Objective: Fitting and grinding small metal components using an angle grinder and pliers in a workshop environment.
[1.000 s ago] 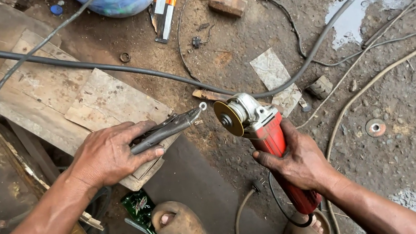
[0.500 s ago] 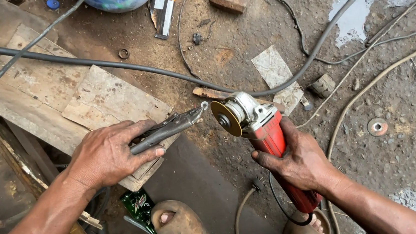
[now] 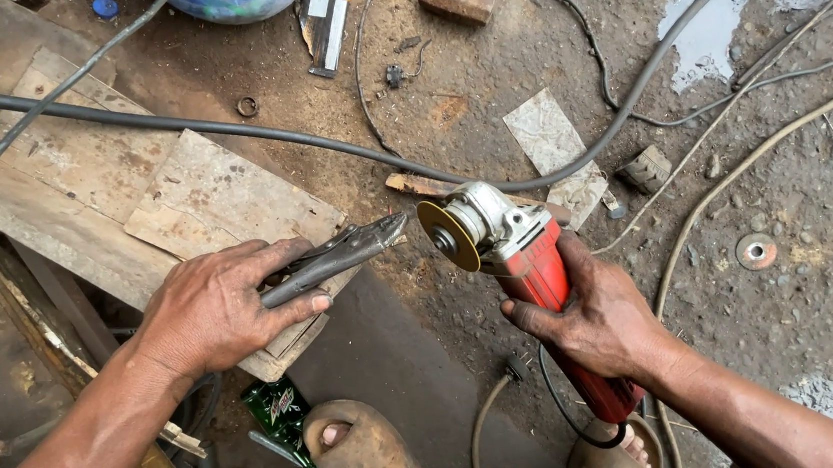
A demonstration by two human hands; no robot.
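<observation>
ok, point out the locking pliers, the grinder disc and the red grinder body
locking pliers [image 3: 338, 259], head view, middle of the dark metal handle beyond the fingers
grinder disc [image 3: 448, 236], head view, yellowish face of the disc
red grinder body [image 3: 532, 266], head view, red casing above the gripping hand

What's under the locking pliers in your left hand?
Under the locking pliers, held by the left hand, lie weathered wooden boards; the jaw tip overhangs dirt ground. The hand covers the handles and the board edge beneath.
</observation>
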